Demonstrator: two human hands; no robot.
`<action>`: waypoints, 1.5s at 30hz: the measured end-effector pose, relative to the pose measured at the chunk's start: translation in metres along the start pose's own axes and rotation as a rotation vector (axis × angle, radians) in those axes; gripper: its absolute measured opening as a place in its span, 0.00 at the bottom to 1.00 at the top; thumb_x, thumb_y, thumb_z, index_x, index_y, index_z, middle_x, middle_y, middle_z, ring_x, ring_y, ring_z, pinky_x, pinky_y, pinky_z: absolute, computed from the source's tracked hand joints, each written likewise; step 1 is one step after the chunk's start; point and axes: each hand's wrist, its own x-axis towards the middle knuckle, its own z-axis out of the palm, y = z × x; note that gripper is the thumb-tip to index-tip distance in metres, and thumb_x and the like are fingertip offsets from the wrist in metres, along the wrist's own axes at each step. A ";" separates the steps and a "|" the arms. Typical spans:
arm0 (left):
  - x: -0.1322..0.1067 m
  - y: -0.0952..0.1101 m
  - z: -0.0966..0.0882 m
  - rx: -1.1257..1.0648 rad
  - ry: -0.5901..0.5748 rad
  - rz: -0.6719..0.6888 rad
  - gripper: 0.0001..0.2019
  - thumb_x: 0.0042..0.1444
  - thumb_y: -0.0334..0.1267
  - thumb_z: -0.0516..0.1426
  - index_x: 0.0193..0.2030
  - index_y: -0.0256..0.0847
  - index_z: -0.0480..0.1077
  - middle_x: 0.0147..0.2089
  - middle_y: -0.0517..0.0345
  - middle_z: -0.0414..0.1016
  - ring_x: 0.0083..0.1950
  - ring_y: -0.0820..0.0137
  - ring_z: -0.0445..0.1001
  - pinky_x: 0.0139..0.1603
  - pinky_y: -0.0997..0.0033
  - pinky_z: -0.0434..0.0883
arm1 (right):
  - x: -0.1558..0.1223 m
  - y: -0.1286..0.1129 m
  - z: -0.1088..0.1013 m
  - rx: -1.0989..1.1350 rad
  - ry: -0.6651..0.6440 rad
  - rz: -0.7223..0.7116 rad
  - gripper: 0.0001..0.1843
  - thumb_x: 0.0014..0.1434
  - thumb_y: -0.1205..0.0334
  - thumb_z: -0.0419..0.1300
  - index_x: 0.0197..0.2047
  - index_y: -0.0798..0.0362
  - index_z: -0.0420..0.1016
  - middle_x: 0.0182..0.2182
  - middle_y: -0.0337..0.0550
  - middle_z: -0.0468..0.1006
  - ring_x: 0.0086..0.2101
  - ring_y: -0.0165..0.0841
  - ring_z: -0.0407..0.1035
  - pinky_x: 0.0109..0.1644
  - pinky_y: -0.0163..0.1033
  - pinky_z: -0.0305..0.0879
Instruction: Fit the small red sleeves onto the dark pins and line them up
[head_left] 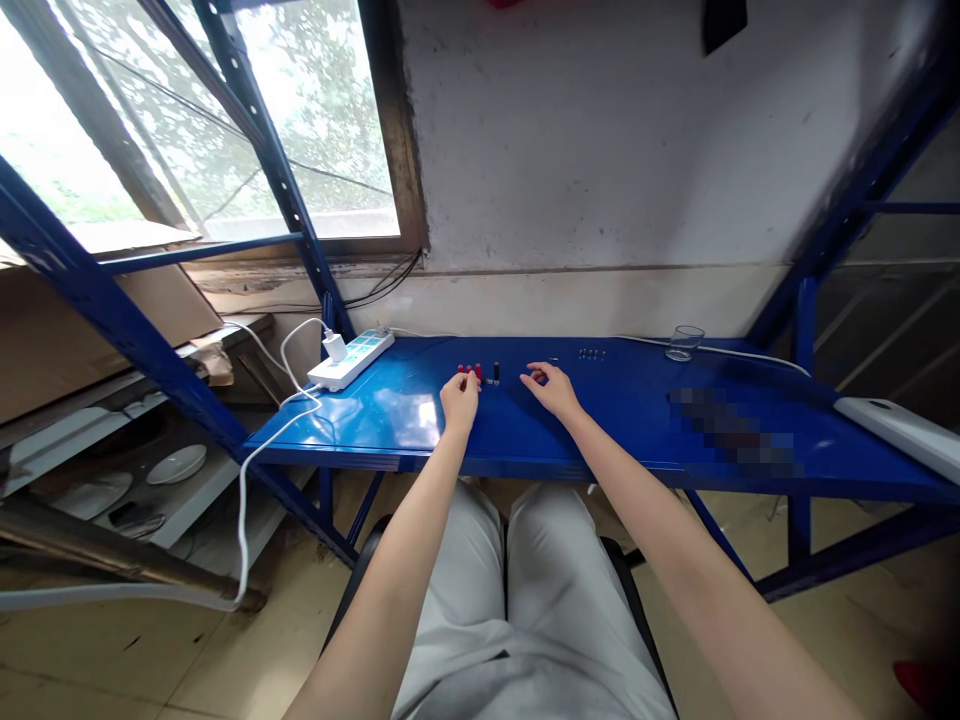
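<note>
Black piece [496,372]: on the bench [517,445], between the two hands, just right of the red pieces. I judge it light, stiff and probably smooth enough to slip or roll; I'd take it gently by its sides at mid-length, thumb against finger.
Black piece's long axis: it runs up my view, toward the back edge; whether it stands upright or lies flat, I can't tell from here.
Red pieces [478,370]: a short side-to-side row at the left hand's fingertips, partly hidden by them. Light and hard too, I'd guess, and easily knocked out of line; a pinch from above should suit. Too small for me to read which way each one points.
Left hand [460,402]: narrow, fingers drawn together at the row; I can't tell whether anything is between the tips.
Right hand [553,390]: over the bench, right of the black piece and apart from it, fingers loosely bent, thumb parted from them; I see nothing in it.
Metal bits [592,354]: a small row beyond the right hand, near the back edge.
Glass [684,343]: farther right, clear, likely fragile.
Power strip [352,360]: at the bench's left end, slanting away toward the back, plug [334,347] in it.
</note>
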 end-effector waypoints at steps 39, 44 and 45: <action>-0.004 0.000 0.005 -0.105 -0.070 0.106 0.17 0.53 0.47 0.55 0.46 0.41 0.64 0.24 0.63 0.69 0.25 0.76 0.67 0.30 0.76 0.64 | 0.012 -0.044 0.024 -0.531 -0.127 -0.185 0.07 0.56 0.60 0.53 0.33 0.52 0.71 0.29 0.45 0.76 0.35 0.37 0.65 0.40 0.41 0.48; 0.000 -0.010 0.012 -0.157 -0.255 0.107 0.11 0.52 0.44 0.56 0.37 0.39 0.66 0.23 0.62 0.68 0.22 0.77 0.67 0.28 0.76 0.64 | -0.012 -0.044 0.014 -0.594 -0.072 -0.381 0.12 0.60 0.64 0.46 0.35 0.54 0.70 0.30 0.49 0.75 0.36 0.39 0.64 0.41 0.42 0.45; 0.001 -0.012 0.013 -0.175 -0.278 0.091 0.10 0.52 0.43 0.56 0.36 0.38 0.65 0.23 0.62 0.69 0.21 0.77 0.66 0.27 0.76 0.64 | -0.015 -0.042 0.013 -0.576 -0.050 -0.388 0.13 0.60 0.64 0.45 0.36 0.54 0.70 0.30 0.49 0.75 0.36 0.38 0.64 0.41 0.42 0.45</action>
